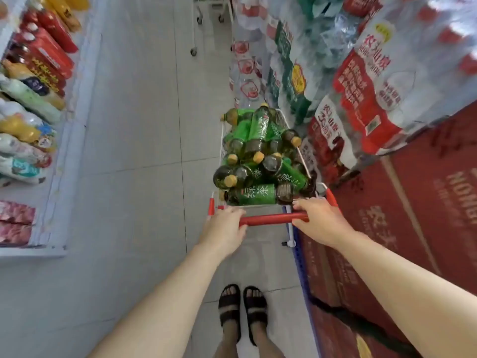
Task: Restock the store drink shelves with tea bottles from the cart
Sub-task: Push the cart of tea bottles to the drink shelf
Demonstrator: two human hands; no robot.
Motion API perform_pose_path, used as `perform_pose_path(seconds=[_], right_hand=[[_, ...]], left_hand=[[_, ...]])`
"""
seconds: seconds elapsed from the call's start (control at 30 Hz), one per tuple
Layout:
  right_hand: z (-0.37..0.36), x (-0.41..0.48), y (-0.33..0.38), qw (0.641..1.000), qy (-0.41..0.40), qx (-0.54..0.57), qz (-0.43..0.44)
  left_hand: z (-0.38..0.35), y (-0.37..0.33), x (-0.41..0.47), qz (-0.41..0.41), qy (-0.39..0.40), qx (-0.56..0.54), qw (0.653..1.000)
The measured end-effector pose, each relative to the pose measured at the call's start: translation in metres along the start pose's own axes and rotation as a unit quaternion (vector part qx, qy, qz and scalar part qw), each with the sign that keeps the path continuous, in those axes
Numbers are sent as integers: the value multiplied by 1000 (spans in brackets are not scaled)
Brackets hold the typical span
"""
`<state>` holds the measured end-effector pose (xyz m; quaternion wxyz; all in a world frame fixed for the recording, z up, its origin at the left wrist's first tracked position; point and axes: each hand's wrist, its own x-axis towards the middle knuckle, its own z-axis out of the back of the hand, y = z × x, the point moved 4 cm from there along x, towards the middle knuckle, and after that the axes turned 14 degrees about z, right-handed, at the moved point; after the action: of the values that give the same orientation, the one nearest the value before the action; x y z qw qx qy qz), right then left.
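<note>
Hands on the cart | left hand (224, 226) and right hand (318, 220) both wrapped around red handle (271, 219) | tea bottles (258, 156) heaped in cart (307, 171)

Tea bottles (258, 156) in cart (273, 219), shelves (59, 177) left, water packs (361, 99) right.

Cart (273, 219) of tea bottles (258, 195) on a tiled floor (144, 151)
The bottles lie heaped on their sides, filling the wire basket above its rim. To the left, a white shelf (60, 177) holds rows of mixed drinks (28, 99).
</note>
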<state>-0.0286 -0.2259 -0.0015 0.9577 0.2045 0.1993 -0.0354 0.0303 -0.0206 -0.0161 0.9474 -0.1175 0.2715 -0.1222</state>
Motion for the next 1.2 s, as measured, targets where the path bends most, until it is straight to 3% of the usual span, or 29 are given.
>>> perform_pose_path(seconds=[0.1, 0.37, 0.5, 0.8, 1.2], right_hand=[[-30, 9, -16, 998, 38, -50, -13], [-73, 29, -38, 997, 44, -4, -65], [-88, 35, -41, 998, 14, -2, -61], [-119, 29, -32, 997, -37, 51, -48], [-151, 1, 41, 997, 65, 34, -16]], left_hand=[[-30, 10, 13, -1, 6, 39, 999], [-61, 13, 42, -15, -31, 44, 998], [-70, 22, 55, -16, -34, 112, 993], [-72, 43, 44, -19, -21, 123, 992], [-86, 115, -35, 23, 1, 107, 994]])
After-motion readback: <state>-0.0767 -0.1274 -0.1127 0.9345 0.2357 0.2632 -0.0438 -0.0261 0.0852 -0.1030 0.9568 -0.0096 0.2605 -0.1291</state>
